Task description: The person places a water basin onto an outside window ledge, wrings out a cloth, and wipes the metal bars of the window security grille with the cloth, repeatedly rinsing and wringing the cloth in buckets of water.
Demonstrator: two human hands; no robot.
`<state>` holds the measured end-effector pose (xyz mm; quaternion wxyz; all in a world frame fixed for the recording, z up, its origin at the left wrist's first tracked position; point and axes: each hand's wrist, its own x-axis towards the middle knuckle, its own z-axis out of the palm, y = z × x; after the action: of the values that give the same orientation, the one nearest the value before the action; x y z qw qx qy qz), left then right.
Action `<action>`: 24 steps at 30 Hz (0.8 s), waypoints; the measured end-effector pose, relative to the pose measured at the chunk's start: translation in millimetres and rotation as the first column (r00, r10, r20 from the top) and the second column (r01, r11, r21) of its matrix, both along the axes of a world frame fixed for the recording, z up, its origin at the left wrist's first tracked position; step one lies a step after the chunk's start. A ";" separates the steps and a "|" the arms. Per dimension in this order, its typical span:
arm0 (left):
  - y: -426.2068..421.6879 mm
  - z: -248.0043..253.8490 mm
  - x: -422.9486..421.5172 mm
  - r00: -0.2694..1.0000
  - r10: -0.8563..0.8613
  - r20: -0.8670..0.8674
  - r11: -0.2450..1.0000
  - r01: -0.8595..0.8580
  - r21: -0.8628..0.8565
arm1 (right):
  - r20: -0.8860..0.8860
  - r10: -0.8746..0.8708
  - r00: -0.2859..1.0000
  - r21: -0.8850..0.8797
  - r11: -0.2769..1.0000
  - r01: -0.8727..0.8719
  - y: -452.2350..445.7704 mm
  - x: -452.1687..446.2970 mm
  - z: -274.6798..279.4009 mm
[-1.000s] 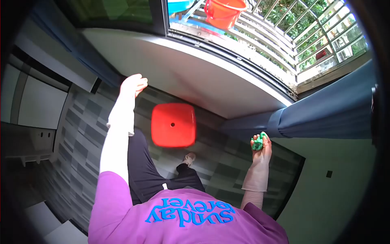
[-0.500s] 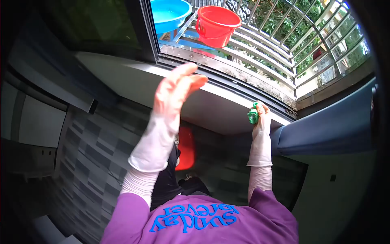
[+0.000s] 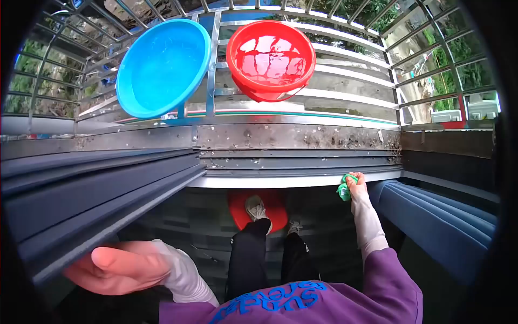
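My right hand [image 3: 357, 186], in a pale glove, grips a crumpled green cloth [image 3: 344, 189] at the right end of the white sill [image 3: 280, 181]. My left hand [image 3: 127, 267], in a pink-and-white rubber glove, is at lower left beside the edge of the dark sliding window frame [image 3: 102, 200]. Its thumb sticks out and the fingers extend, holding nothing visible; whether they touch the frame I cannot tell. Beyond the sill run dark window tracks [image 3: 302, 162], with a dirt-speckled ledge [image 3: 302, 136] behind them.
Outside, a blue basin [image 3: 164, 67] and a red bucket [image 3: 270, 59] holding water stand on metal slats inside a barred cage [image 3: 453, 59]. A blue curtain [image 3: 437, 213] hangs at right. One shoe [image 3: 256, 208] rests on a red stool [image 3: 237, 210], the other is lower down.
The view has swung to face the window squarely. My left hand has dropped from near the sill to the lower left. My right hand still holds the green cloth by the sill's right end.
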<state>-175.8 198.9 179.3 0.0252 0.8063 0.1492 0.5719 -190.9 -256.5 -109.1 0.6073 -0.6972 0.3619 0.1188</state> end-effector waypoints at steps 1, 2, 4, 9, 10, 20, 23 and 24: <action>6.0 4.8 -3.1 0.988 0.098 -0.123 0.992 -0.087 0.092 | -0.003 0.000 1.000 -0.003 1.000 0.000 -3.9 -1.6 -6.5; 32.4 -20.5 -31.5 0.965 0.180 -0.192 0.951 -0.121 0.284 | -0.014 -0.002 1.000 -0.018 1.000 0.002 -8.0 -0.5 -13.0; 56.8 -13.0 -46.5 0.896 0.203 -0.395 0.967 -0.122 0.223 | -0.035 -0.013 0.999 -0.038 0.999 0.012 -7.5 -0.9 -18.2; 6.9 36.6 -20.7 0.916 -0.208 -0.342 0.930 0.077 -0.359 | -0.229 -0.039 0.973 -0.089 0.996 0.019 -5.2 16.3 -17.9; -2.3 51.4 -16.4 0.910 -0.309 -0.275 0.856 0.141 -0.497 | -0.279 0.021 0.960 -0.191 0.979 -0.076 -9.4 17.5 -30.4; 25.6 108.4 -2.4 0.938 -0.134 -0.321 0.954 0.034 -0.297 | -0.056 0.172 0.984 0.237 0.959 -0.154 100.8 82.2 158.0; 8.7 117.2 2.3 0.943 -0.118 -0.311 0.806 -0.092 -0.584 | -0.085 0.067 0.994 0.256 0.966 -0.043 99.7 123.9 209.1; 3.2 121.6 4.4 0.930 -0.090 -0.357 0.756 -0.170 -0.632 | -0.063 0.075 0.995 0.225 0.973 -0.059 95.9 140.6 215.8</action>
<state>-171.5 202.1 300.9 0.2639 0.8349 0.3585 0.3237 -50.2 -160.6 106.7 0.6639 -0.6318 0.3442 0.2038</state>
